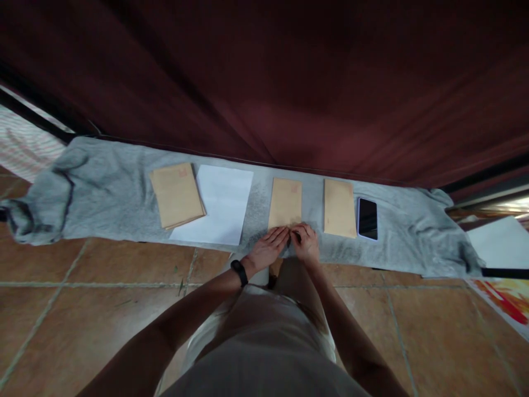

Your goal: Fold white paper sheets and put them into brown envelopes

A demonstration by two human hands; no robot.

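A brown envelope [285,202] lies on the grey cloth [115,182] straight ahead of me. My left hand [268,248] rests flat on its near edge, fingers stretched out together. My right hand [306,241] is curled at the envelope's near right corner, fingertips pressing or pinching the edge there. To the right lies a second brown envelope [339,208]. On the left sit a stack of brown envelopes [177,194] and white paper sheets [219,204].
A black phone [367,218] lies beside the right envelope. A dark red curtain [289,71] hangs behind the cloth. Brown floor tiles [82,292] lie under me. White paper [500,242] and a colourful sheet [510,298] sit at the right edge.
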